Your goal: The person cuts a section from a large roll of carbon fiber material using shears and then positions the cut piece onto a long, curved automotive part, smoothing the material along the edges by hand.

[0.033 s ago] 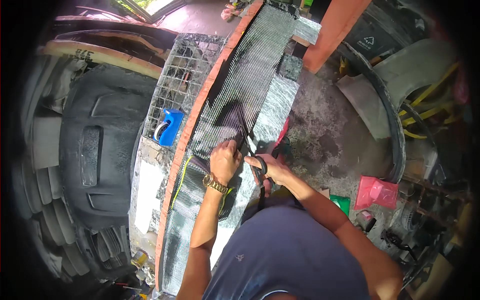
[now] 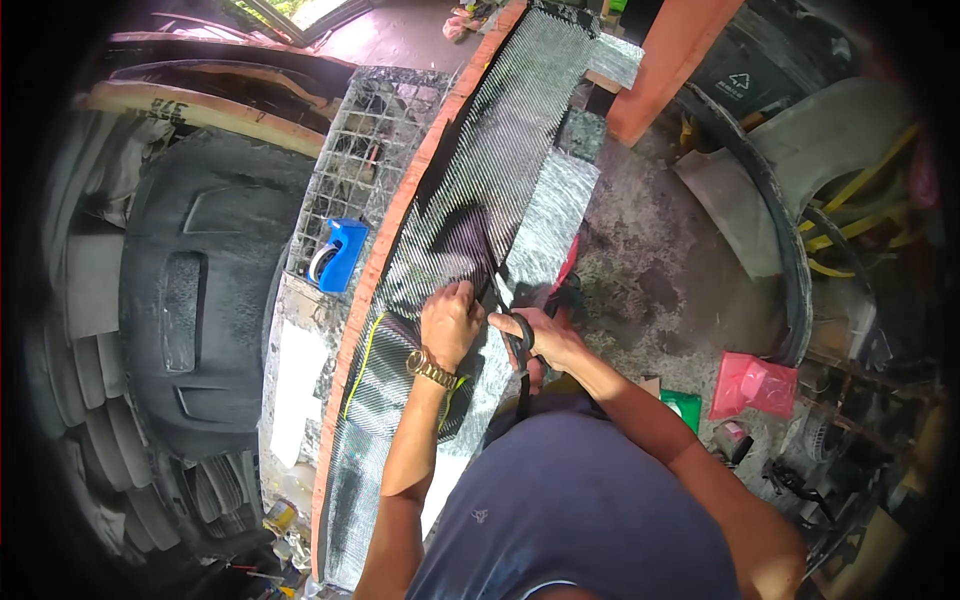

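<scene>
My left hand [image 2: 451,318], a metal watch on its wrist, is closed with its fingertips at the edge of a black-and-silver woven fabric [image 2: 440,255]. Whether the fingers pinch that edge is hard to see. Close on its right, my right hand [image 2: 540,338] grips black-handled scissors [image 2: 517,335], whose blades point away from me along the fabric's right edge. The fabric lies along a long curved mould with an orange-red rim [image 2: 378,262]. Yellow-green edging [image 2: 362,365] runs across the fabric near my left wrist.
A blue tape dispenser [image 2: 344,255] sits on the bench left of the mould, beside a wire grid [image 2: 368,140]. Farther left lies a dark vented panel [image 2: 200,290]. An orange-red post [image 2: 665,75] rises at the far right of the mould. A pink package [image 2: 752,385] lies to the right.
</scene>
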Motion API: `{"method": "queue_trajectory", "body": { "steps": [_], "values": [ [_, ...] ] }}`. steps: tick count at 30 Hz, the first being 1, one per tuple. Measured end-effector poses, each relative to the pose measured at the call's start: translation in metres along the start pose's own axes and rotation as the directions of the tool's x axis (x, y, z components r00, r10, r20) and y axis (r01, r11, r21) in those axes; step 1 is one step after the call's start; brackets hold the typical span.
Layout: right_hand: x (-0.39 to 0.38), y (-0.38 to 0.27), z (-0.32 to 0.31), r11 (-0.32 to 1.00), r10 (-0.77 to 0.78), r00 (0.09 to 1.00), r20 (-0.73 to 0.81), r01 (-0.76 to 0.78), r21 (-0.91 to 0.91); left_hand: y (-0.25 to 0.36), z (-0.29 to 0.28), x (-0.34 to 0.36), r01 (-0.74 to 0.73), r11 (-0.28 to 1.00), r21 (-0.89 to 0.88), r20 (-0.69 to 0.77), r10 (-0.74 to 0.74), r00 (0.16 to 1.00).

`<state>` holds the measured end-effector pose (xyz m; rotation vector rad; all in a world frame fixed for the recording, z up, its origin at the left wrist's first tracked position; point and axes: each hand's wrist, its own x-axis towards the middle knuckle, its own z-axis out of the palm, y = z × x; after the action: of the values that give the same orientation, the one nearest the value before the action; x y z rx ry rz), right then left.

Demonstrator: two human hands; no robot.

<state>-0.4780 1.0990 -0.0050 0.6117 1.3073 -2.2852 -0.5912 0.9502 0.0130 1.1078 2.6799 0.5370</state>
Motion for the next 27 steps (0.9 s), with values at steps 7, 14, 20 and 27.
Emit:
{"method": "queue_trajectory", "body": {
  "steps": [7, 14, 20, 27],
  "values": [
    [0.002, 0.006, -0.002, 0.997, -0.068, 0.996, -0.058, 0.065, -0.047, 0.004, -0.002, 0.005, 0.031, 1.0, -0.006, 0.044, -0.031, 0.999],
    [-0.01, -0.01, 0.001, 1.0, -0.01, 0.999, -0.034, 0.011, 0.024, 0.0, -0.001, 0.004, -0.005, 1.0, 0.012, 0.034, 0.004, 0.999],
    [-0.016, -0.009, 0.003, 1.0, -0.002, 0.998, -0.067, 0.0, -0.02, -0.003, 0.001, 0.004, -0.009, 0.999, 0.033, 0.049, 0.007, 0.999],
    [-0.025, -0.011, -0.004, 0.994, 0.074, 0.994, 0.078, -0.08, 0.08, 0.001, -0.006, 0.002, 0.002, 1.0, 0.012, 0.007, -0.002, 1.0]
  ]
}}
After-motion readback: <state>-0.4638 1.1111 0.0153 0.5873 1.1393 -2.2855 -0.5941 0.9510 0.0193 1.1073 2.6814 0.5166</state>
